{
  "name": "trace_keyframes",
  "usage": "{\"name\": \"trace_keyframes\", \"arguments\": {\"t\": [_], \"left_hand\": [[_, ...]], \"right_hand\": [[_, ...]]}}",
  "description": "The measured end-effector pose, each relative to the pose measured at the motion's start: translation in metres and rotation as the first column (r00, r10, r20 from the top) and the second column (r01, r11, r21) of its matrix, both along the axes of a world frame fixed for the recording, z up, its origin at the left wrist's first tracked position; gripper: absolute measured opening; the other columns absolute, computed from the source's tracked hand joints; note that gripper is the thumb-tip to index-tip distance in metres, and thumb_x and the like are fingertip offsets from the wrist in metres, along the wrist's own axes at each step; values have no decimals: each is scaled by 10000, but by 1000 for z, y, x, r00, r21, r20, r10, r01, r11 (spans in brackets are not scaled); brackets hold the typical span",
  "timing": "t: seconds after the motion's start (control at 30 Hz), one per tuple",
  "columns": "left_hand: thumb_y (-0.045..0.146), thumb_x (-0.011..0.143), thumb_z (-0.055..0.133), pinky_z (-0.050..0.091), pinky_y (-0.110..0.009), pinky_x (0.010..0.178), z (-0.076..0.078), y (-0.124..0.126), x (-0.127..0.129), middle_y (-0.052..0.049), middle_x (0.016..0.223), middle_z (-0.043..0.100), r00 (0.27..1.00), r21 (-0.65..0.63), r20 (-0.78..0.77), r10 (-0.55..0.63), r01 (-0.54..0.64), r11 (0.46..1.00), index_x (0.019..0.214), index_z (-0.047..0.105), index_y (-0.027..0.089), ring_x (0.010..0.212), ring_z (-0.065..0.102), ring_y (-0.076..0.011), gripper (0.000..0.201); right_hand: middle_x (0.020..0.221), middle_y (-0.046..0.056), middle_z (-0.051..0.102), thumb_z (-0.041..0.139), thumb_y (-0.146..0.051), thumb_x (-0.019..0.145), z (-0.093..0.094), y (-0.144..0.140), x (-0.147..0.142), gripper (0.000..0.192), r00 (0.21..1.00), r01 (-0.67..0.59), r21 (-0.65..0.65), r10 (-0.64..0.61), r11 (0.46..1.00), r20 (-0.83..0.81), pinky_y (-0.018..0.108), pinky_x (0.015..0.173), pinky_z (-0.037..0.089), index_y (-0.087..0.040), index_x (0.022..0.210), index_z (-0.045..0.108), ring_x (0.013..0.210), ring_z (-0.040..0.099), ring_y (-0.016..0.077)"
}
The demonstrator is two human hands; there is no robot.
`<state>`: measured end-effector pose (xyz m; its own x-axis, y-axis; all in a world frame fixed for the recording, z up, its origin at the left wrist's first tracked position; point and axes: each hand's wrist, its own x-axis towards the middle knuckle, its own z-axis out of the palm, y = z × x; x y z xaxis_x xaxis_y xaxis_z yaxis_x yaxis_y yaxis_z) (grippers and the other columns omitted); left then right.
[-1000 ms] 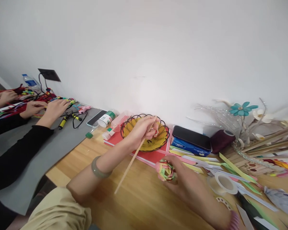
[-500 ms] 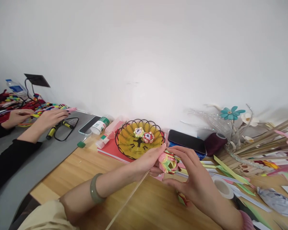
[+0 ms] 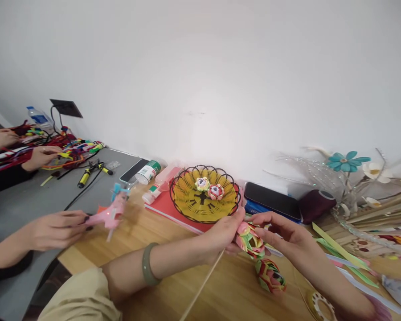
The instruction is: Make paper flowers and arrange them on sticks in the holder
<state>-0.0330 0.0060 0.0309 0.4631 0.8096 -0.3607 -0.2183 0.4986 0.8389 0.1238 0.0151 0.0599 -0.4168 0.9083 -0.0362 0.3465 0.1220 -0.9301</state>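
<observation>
Basket: yellow, far centre, holds two small paper flowers.
Left hand: pinches paper rose and thin stick.
Right hand: fingers pinch the rose's right side, near the basket.

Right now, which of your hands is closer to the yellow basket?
Left. The left hand sits just below the basket rim, pinching the paper flower. The right hand holds the flower's other side, farther off to the right.

Both hands' grip on paper flower, yellow basket behind
</observation>
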Motion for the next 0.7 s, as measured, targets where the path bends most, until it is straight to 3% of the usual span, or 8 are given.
{"name": "trace_keyframes", "arguments": {"t": [0.1, 0.2, 0.33, 0.47, 0.6, 0.67, 0.7], "left_hand": [[703, 722, 392, 62, -204, 380, -4, -3, 5, 96, 426, 319, 998, -41, 23, 62, -61, 997, 638, 399, 182, 311, 142, -14, 528], [649, 785, 356, 80, -204, 374, -3, -12, 6, 68, 545, 438, 986, -25, 52, 159, -158, 987, 754, 483, 165, 314, 168, -4, 501], [565, 825, 365, 102, -204, 375, 0, -28, 2, 24, 697, 505, 964, 4, 69, 255, -256, 967, 757, 507, 149, 322, 200, 10, 445], [436, 800, 457, 108, -200, 383, 0, -39, -3, 44, 654, 461, 948, 20, 64, 313, -315, 949, 765, 495, 162, 336, 209, 1, 279], [320, 700, 547, 101, -204, 380, 8, -51, -22, 75, 526, 399, 960, 54, -39, 276, -274, 960, 726, 501, 173, 346, 189, -25, 156], [300, 681, 552, 132, -200, 386, 16, -63, -48, 88, 463, 321, 958, 122, -202, 205, -183, 976, 725, 551, 173, 359, 196, -44, 135], [261, 683, 523, 193, -196, 407, 20, -71, -66, 69, 487, 370, 935, 207, -309, 176, -115, 972, 736, 590, 170, 387, 262, -54, 125]], "right_hand": [[777, 36, 663, 638, -478, 686, -3, 6, 10, 297, 993, 112, 26, -113, 993, 37, 267, 610, 488, -201, 791, 650, 698, 605, 182], [719, 22, 663, 610, -512, 684, -12, 15, 22, 312, 965, 211, 109, -225, 971, 134, 258, 565, 475, -206, 730, 652, 646, 599, 178], [656, 14, 661, 529, -502, 752, -33, 25, 31, 309, 919, 53, 269, -152, 962, 365, 277, 548, 466, -217, 700, 638, 599, 592, 183], [710, 36, 693, 488, -452, 798, -49, 22, 28, 276, 850, -62, 381, -151, 922, 504, 305, 531, 471, -218, 749, 625, 574, 615, 196], [881, 74, 688, 416, -466, 849, -49, 9, 23, 318, 826, -110, 511, -207, 853, 524, 341, 615, 494, -210, 921, 589, 721, 651, 227], [928, 77, 677, 394, -478, 854, -46, 3, 23, 334, 818, -133, 547, -220, 826, 532, 350, 624, 498, -219, 940, 587, 763, 654, 236], [932, 75, 674, 390, -477, 856, -44, 0, 23, 332, 815, -142, 558, -223, 818, 534, 349, 621, 500, -224, 930, 592, 769, 654, 236]]}}
